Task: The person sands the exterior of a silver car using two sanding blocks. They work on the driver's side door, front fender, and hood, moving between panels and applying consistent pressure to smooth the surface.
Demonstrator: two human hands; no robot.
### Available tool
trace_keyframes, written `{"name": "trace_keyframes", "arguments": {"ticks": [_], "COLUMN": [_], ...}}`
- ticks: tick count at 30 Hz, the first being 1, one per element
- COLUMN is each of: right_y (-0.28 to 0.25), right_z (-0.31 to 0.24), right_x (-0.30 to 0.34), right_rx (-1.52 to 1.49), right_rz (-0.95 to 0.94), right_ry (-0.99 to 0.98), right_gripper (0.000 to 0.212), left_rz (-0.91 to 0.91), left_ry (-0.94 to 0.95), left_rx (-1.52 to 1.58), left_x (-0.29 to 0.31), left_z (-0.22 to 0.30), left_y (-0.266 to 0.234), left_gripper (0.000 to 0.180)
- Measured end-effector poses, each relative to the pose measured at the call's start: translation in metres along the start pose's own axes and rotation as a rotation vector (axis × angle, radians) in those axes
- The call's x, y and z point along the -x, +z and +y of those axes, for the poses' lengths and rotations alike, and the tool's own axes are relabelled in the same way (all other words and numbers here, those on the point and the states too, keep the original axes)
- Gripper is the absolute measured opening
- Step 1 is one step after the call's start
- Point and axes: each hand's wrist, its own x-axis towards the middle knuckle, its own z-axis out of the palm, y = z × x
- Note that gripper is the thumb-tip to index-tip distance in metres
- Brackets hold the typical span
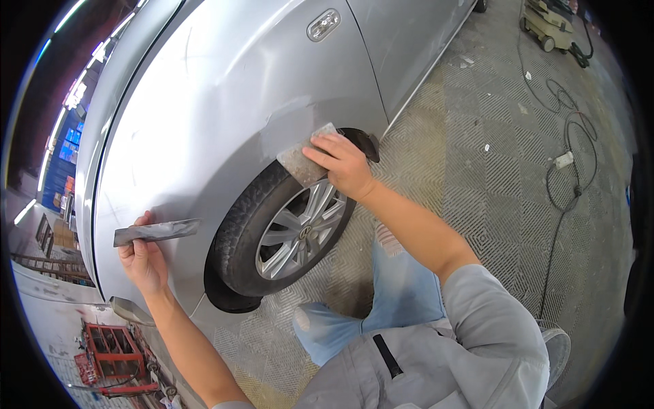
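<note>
Above the wheel [305,233], the right hand [347,163] lays its fingers across a speckled grey plate [298,165] at the arch of the silver fender [231,102], closure not discernible, while the left hand [145,262] pinches a dark flat strip [170,230] farther left.

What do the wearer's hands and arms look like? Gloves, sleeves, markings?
Left hand and right hand are both ungloved, with no watch or bracelet showing. Both forearms are bare. The right sleeve is short, plain grey fabric, ending near the elbow. Only a sliver of the left sleeve shows, also grey. No cables or markings visible on either arm.
</note>
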Motion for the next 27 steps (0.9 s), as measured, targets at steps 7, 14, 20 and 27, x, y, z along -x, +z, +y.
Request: {"name": "trace_keyframes", "arguments": {"ticks": [7,14,20,27], "right_y": [-0.029,-0.070,-0.065,-0.026], "right_z": [-0.019,-0.056,-0.032,0.000], "right_x": [0.001,-0.045,-0.059,-0.103], "right_rx": [-0.567,-0.758,-0.192,0.001], "right_rz": [0.044,-0.463,-0.364,-0.011], "right_ry": [0.593,0.608,0.106,-0.054], "right_gripper": [0.026,0.018,0.017,0.030], "left_rz": [0.345,0.421,0.492,0.348], "left_ry": [-0.232,-0.383,-0.177,-0.062], "left_rx": [-0.143,0.264,0.171,0.044], "left_x": [0.023,0.055,0.033,0.019], "left_z": [0.003,-0.061,-0.017,0.016], "left_y": [0.071,0.185,0.125,0.039], "left_gripper": [0.027,0.016,0.019,0.021]}}
